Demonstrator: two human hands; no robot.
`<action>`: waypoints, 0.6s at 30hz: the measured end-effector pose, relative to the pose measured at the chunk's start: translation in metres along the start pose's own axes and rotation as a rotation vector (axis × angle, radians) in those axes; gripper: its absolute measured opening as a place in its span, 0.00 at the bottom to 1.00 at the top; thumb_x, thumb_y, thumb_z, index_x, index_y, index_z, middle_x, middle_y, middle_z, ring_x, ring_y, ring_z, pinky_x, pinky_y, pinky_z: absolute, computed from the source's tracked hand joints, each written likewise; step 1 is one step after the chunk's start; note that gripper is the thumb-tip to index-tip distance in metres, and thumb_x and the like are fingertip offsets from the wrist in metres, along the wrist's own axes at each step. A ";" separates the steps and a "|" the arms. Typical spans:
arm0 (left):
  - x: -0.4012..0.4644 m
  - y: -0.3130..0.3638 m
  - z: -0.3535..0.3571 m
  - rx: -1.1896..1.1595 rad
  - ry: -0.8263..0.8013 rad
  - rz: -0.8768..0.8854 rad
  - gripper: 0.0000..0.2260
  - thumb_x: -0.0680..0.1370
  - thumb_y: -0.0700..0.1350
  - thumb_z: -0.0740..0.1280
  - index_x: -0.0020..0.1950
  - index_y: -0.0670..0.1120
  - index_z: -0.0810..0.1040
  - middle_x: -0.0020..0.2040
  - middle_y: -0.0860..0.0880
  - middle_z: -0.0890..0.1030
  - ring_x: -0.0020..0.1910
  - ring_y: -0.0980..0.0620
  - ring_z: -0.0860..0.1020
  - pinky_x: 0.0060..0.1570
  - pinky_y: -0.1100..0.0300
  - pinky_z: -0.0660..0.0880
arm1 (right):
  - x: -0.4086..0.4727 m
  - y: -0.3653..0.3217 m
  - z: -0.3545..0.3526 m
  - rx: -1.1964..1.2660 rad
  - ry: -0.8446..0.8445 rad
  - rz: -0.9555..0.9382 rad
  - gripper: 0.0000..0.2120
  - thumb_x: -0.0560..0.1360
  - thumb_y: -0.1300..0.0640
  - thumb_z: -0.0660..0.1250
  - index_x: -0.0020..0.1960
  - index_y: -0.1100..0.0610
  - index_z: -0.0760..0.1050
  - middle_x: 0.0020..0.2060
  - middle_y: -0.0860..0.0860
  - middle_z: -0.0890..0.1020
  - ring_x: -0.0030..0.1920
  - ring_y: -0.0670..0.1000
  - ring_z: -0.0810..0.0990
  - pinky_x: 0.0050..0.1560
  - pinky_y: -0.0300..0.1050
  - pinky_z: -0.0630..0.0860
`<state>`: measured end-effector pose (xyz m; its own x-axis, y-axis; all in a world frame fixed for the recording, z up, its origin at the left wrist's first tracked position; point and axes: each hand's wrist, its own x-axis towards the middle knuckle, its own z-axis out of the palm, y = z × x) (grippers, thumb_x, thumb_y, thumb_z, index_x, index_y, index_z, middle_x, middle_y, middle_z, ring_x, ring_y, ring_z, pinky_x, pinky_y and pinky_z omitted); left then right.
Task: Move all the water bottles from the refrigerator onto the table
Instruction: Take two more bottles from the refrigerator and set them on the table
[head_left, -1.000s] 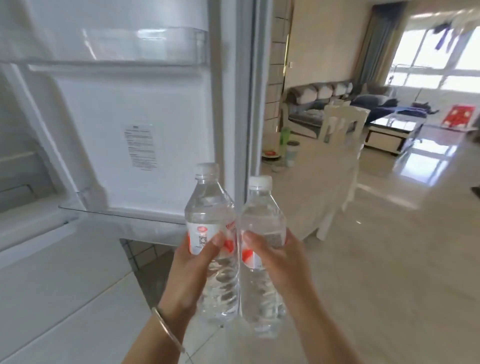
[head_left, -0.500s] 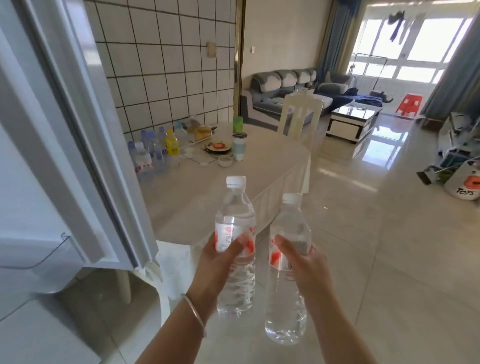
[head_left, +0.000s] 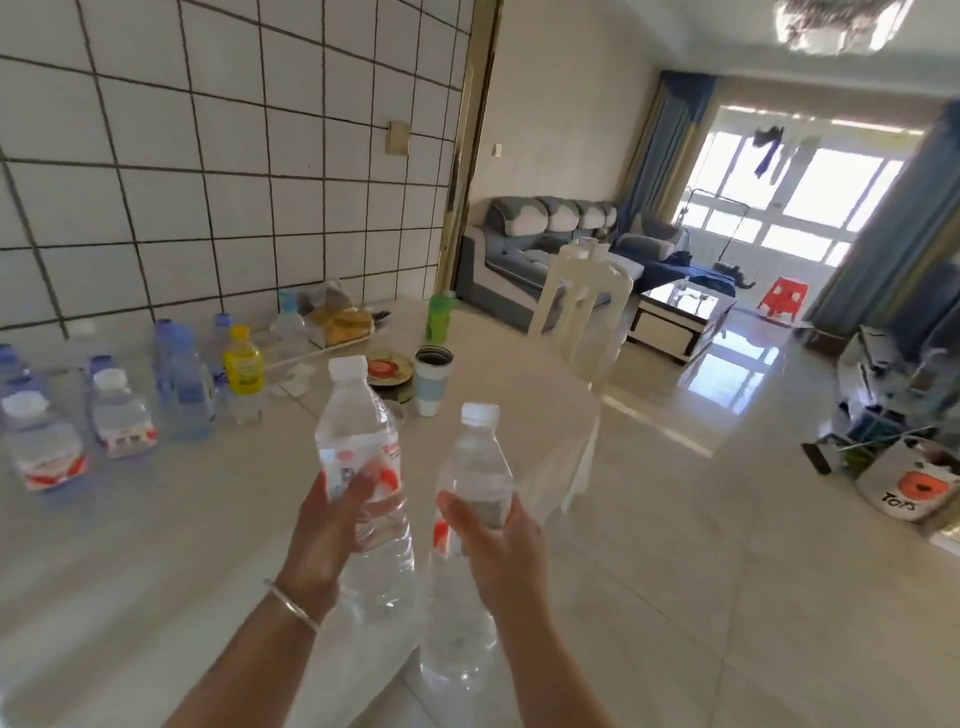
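**Inspector A:** White tiled wall (head_left: 208, 156) runs behind the table (head_left: 156, 545), and past the doorway we note a sofa (head_left: 524, 249), a pale chair (head_left: 584, 306) at the table's far end and a glossy floor (head_left: 727, 545).

**Inspector B:** We record the left hand (head_left: 327, 530) wrapped round the left bottle (head_left: 363, 467) at its red-and-white label, thumb across the front. The bottle is upright, white cap on, held in the air over the table's near edge. A bangle (head_left: 291, 605) sits on that wrist.

**Inspector A:** We record the right hand (head_left: 498, 545) grasping the right bottle (head_left: 472, 519) at mid-body, thumb on the label. It is upright, capped and lower than the other, held just beyond the table's edge, above the floor. The two bottles are close together but apart.

**Inspector B:** On the table, at the left, we see two capped bottles (head_left: 47, 447) with the same red labels standing side by side. Behind them stand blue-tinted bottles (head_left: 182, 374) and a yellow bottle (head_left: 242, 364).

**Inspector A:** Further along we note a mug (head_left: 432, 379), a round dish (head_left: 387, 371) just beside it, a green cup (head_left: 440, 317) and bagged food (head_left: 337, 317) near the wall. A box marked "TOYS" (head_left: 909, 488) lies on the floor at the right; the detail there is blurred.
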<state>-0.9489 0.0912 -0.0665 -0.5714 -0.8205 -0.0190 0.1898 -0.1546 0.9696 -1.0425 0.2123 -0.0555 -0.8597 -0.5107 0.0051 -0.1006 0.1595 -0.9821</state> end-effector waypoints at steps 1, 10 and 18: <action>0.017 -0.006 0.007 0.001 0.010 -0.012 0.38 0.50 0.69 0.75 0.49 0.43 0.79 0.39 0.44 0.83 0.35 0.49 0.84 0.32 0.55 0.80 | 0.022 -0.001 0.000 -0.025 0.003 -0.018 0.26 0.53 0.35 0.70 0.45 0.50 0.78 0.32 0.45 0.83 0.33 0.41 0.80 0.35 0.34 0.74; 0.162 -0.059 -0.009 0.133 0.099 -0.102 0.31 0.49 0.57 0.79 0.45 0.42 0.77 0.25 0.51 0.77 0.26 0.51 0.74 0.27 0.59 0.71 | 0.192 0.017 0.069 -0.027 -0.113 -0.018 0.17 0.61 0.43 0.76 0.44 0.49 0.76 0.35 0.46 0.83 0.36 0.42 0.81 0.37 0.35 0.75; 0.280 -0.066 -0.065 0.245 0.473 -0.054 0.27 0.58 0.46 0.81 0.54 0.43 0.77 0.44 0.44 0.85 0.42 0.51 0.83 0.42 0.59 0.80 | 0.329 0.008 0.199 -0.181 -0.519 -0.150 0.18 0.61 0.48 0.78 0.43 0.50 0.71 0.35 0.44 0.80 0.36 0.39 0.78 0.29 0.29 0.69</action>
<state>-1.0695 -0.1641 -0.1520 -0.1417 -0.9821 -0.1239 -0.0546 -0.1172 0.9916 -1.2266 -0.1229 -0.0988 -0.4749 -0.8800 0.0035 -0.3264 0.1724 -0.9294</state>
